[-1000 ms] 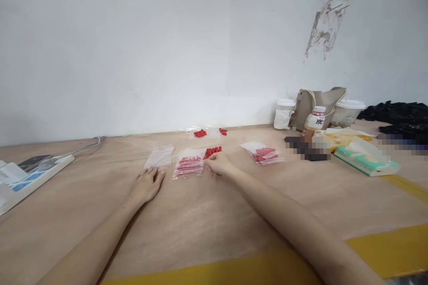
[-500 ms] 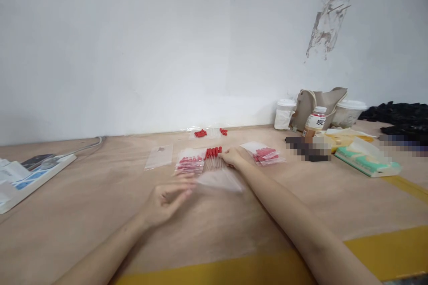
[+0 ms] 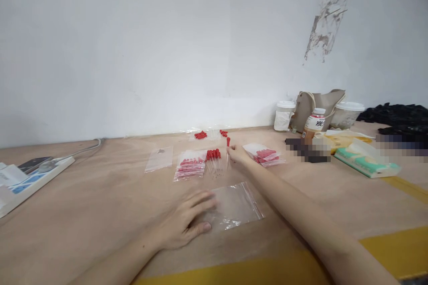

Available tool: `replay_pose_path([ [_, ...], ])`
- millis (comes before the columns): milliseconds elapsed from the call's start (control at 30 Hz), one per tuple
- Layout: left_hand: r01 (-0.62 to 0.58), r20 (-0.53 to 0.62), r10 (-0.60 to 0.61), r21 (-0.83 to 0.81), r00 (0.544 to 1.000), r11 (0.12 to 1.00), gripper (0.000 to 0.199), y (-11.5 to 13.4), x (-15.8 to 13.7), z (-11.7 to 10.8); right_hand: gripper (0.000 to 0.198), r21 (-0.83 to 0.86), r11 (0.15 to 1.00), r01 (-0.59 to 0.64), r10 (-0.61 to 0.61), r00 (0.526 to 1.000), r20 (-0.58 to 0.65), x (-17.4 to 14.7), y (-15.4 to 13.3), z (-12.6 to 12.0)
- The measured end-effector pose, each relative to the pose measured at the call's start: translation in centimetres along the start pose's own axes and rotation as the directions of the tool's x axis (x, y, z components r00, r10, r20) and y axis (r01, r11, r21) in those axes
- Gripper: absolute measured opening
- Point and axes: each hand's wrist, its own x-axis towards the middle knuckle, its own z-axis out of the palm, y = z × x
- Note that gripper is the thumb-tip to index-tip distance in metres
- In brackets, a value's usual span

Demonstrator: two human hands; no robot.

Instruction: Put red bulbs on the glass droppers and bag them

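Observation:
My right hand pinches a glass dropper upright, its red rubber bulb on top. To its left, several loose droppers lie side by side, bulbs toward the wall. My left hand is open, fingers stretched over the left end of a clear zip bag that lies flat; its fingertips are slightly blurred. A stack of filled bags with red bulbs inside lies left of the loose droppers. More filled bags lie just right of my right hand.
Near the wall lie red bulbs on clear plastic. Another bag lies left of the stack. A power strip stands far left. At right are a tissue pack, a bottle, lidded cups and a grey bag.
The zip bag has come down flat nearer me, and my left hand has moved right onto it. My right hand has lifted one dropper away from the loose row, to the right.

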Motion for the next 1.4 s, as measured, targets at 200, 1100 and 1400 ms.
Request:
replay_pose_path([
  [200,0.053,0.103,-0.048,-0.052,0.993,0.997,0.041,-0.3,0.2,-0.1,0.034,0.350,0.936,-0.021,0.026,1.000,-0.009,-3.4,2.3,-2.7],
  [1100,0.109,0.051,-0.106,-0.052,0.993,0.993,0.036,-0.5,0.1,0.3,0.049,0.723,0.685,-0.090,0.157,0.987,-0.025,-8.1,6.0,-2.8],
  [1400,0.141,0.010,-0.141,-0.081,0.990,0.987,0.048,-0.3,0.1,0.3,0.030,0.521,0.758,-0.392,0.016,0.810,0.586,-8.4,6.2,-6.3],
])
